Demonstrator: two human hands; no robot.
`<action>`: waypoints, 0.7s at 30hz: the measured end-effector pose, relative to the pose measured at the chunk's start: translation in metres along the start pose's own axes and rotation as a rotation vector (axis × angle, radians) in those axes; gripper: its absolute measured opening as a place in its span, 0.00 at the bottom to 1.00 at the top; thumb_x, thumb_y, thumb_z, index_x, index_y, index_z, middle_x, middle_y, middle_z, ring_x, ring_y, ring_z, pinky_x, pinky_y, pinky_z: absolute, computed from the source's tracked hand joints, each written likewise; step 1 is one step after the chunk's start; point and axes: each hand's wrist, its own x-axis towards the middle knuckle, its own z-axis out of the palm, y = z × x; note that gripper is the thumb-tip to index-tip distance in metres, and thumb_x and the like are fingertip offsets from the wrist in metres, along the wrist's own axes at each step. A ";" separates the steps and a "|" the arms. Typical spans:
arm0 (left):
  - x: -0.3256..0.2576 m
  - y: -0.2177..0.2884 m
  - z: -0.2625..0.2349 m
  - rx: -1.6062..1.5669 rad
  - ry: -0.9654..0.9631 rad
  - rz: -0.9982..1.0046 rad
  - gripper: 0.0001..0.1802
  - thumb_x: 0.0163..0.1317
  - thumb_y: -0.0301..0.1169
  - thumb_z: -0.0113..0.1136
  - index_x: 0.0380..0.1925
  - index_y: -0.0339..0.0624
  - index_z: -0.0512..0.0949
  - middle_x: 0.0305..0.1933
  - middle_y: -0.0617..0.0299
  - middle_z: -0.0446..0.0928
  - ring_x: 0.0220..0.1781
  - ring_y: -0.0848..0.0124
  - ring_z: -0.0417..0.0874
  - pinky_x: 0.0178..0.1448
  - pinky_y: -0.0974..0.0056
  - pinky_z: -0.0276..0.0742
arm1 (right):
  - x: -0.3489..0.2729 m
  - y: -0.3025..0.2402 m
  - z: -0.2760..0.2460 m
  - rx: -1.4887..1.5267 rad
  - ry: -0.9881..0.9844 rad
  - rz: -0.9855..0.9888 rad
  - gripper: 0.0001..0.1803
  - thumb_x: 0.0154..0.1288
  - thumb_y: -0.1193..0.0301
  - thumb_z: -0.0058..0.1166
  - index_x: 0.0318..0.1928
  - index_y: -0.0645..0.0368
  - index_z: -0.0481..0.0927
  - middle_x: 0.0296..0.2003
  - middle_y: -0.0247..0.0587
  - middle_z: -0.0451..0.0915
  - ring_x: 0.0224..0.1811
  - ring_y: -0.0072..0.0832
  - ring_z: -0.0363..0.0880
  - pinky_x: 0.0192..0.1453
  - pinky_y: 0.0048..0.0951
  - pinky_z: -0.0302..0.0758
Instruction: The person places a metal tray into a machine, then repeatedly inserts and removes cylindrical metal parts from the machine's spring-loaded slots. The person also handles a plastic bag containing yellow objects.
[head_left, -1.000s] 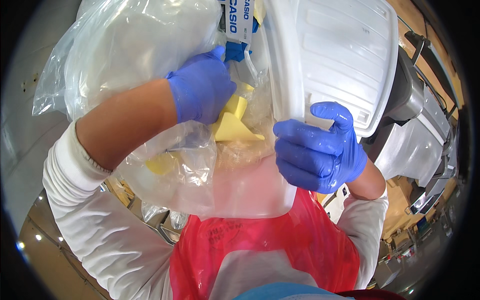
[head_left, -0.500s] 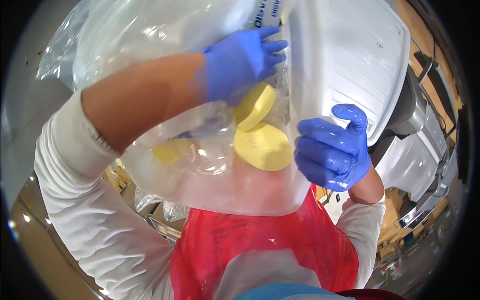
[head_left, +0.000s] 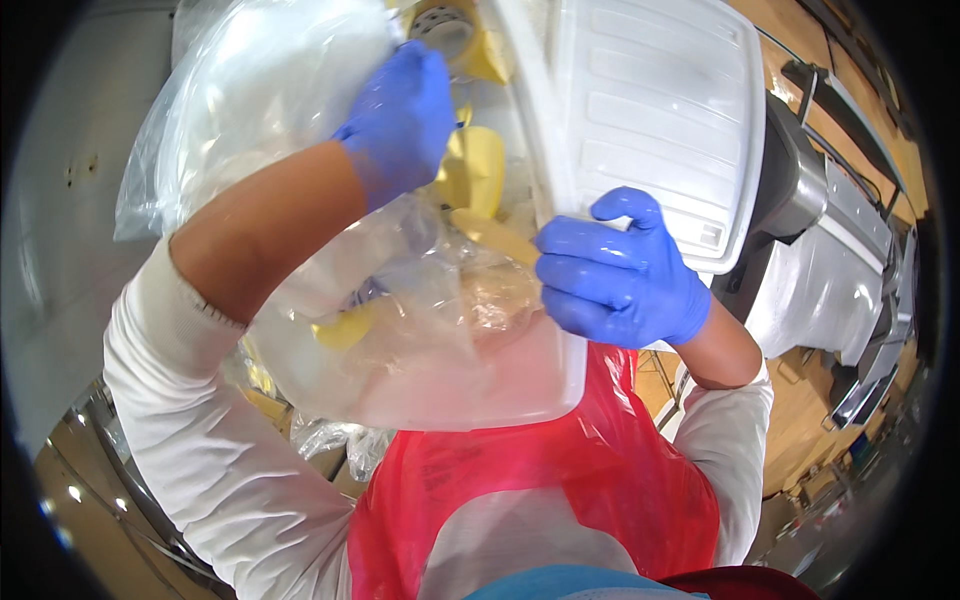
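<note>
A large translucent plastic tub (head_left: pixel 480 405) stands against my red apron, with a clear plastic bag (head_left: pixel 250 110) bunched inside and over its far left side. My left hand (head_left: pixel 400 120), blue-gloved, is closed on the bag's gathered plastic; its fingertips are partly hidden. Beneath it are yellow pieces: an upright one (head_left: pixel 484 170), a flat round one seen nearly edge-on (head_left: pixel 495 235), and another (head_left: pixel 345 325) under the film. Farther up lies a yellow thing with a dark-spotted ring (head_left: pixel 445 30). My right hand (head_left: pixel 620 275), in a wet blue glove, curls over the tub's right rim, thumb raised.
A white ribbed lid or tray (head_left: pixel 660 110) lies beyond the tub on the right. Grey metal equipment (head_left: pixel 810 260) stands farther right. Crumpled clear plastic (head_left: pixel 350 440) hangs below the tub at left, and a grey surface (head_left: pixel 80 200) fills the far left.
My left hand has moved left and closed from spread fingers, drawing plastic aside. The yellow rounds have tilted and shifted, and the spotted ring has come into view. My right hand appears farther left.
</note>
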 end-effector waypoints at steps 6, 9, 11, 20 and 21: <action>0.001 -0.005 -0.018 0.007 -0.164 0.059 0.15 0.59 0.36 0.54 0.38 0.43 0.86 0.48 0.55 0.78 0.59 0.62 0.72 0.70 0.60 0.58 | -0.002 0.001 0.003 -0.048 0.034 0.016 0.11 0.37 0.72 0.64 0.21 0.45 0.74 0.37 0.29 0.79 0.49 0.30 0.81 0.49 0.40 0.61; -0.002 -0.004 -0.018 -0.045 -0.166 0.047 0.15 0.58 0.37 0.55 0.37 0.42 0.86 0.48 0.55 0.77 0.58 0.62 0.71 0.70 0.60 0.58 | -0.003 0.001 0.001 -0.045 -0.017 0.010 0.12 0.34 0.72 0.64 0.20 0.45 0.73 0.36 0.29 0.78 0.47 0.29 0.81 0.44 0.37 0.57; -0.003 -0.005 -0.021 -0.086 -0.169 0.055 0.14 0.58 0.35 0.55 0.36 0.40 0.86 0.48 0.55 0.77 0.57 0.62 0.72 0.68 0.60 0.59 | -0.005 0.001 0.002 -0.053 0.009 0.003 0.12 0.33 0.71 0.63 0.21 0.46 0.73 0.35 0.29 0.78 0.46 0.28 0.81 0.42 0.36 0.56; -0.013 0.005 -0.028 -0.354 0.493 0.336 0.09 0.51 0.25 0.58 0.34 0.36 0.79 0.37 0.55 0.77 0.44 0.60 0.80 0.52 0.61 0.76 | 0.003 0.008 0.003 -0.013 -0.019 -0.043 0.08 0.43 0.72 0.62 0.26 0.48 0.76 0.38 0.30 0.79 0.52 0.30 0.80 0.41 0.38 0.64; -0.026 0.001 -0.041 -0.463 0.590 0.370 0.13 0.55 0.23 0.57 0.41 0.32 0.78 0.42 0.53 0.79 0.44 0.59 0.81 0.52 0.60 0.79 | 0.003 0.007 0.002 -0.018 -0.025 -0.049 0.09 0.44 0.72 0.61 0.27 0.47 0.76 0.38 0.30 0.79 0.52 0.31 0.80 0.42 0.38 0.64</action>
